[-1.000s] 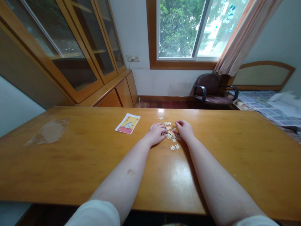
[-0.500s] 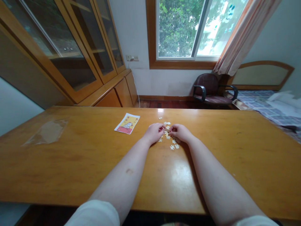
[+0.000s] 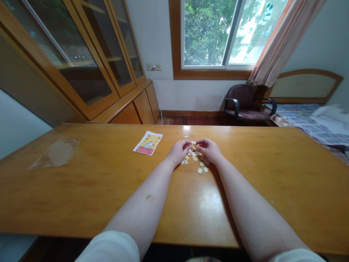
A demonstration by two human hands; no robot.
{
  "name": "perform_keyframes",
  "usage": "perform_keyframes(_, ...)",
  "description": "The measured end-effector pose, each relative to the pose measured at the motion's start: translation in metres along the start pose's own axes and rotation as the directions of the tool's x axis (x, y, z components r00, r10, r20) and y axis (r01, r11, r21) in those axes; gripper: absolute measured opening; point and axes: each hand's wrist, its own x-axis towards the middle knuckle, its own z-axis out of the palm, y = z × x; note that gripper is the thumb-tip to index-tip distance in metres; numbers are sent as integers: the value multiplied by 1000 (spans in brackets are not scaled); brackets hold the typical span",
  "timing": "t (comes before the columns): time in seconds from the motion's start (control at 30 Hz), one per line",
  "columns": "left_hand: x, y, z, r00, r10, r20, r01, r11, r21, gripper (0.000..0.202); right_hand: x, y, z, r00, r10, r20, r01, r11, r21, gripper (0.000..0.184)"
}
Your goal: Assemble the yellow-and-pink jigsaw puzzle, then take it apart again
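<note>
Several small pale jigsaw pieces (image 3: 196, 159) lie scattered on a long wooden table (image 3: 81, 182), just past its middle. My left hand (image 3: 179, 151) and my right hand (image 3: 209, 149) are raised a little over the pile. Their fingertips meet and pinch a small piece between them, which is too small to see well. A printed picture card (image 3: 148, 143), yellow and red, lies flat to the left of my left hand.
A clear plastic bag (image 3: 56, 153) lies on the table's far left. Behind the table stand a glass-fronted wooden cabinet (image 3: 81, 62), a dark armchair (image 3: 247, 105) under the window, and a bed (image 3: 313, 120) at the right.
Both hands have lifted off the pile and drawn together, so their fingertips now meet above the pieces. More loose pieces show beneath them than before.
</note>
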Motion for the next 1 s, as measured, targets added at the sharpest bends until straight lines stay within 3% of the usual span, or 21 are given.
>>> perform_keyframes(0.27,-2,5,3,999,2,43,8,977,-214,8,-2,-13,-1,994,34,-100,-39,998,-44,17)
perform_keyframes(0.47,0,0,5,1000,-2,-26,-6,952,-305,8,-5,-13,7,999,49,21,-52,983,178,33)
perform_keyframes(0.6,0,0,6,995,-91,49,102,928,-358,11,-6,-14,9,996,52,70,-68,966,250,35)
perform_keyframes(0.77,1,3,5,989,-147,-6,140,948,-284,11,-6,-11,9,993,47,111,-73,968,242,39)
perform_keyframes(1.0,0,6,5,977,-209,34,203,878,-434,21,-5,-7,9,999,40,26,-44,983,178,35)
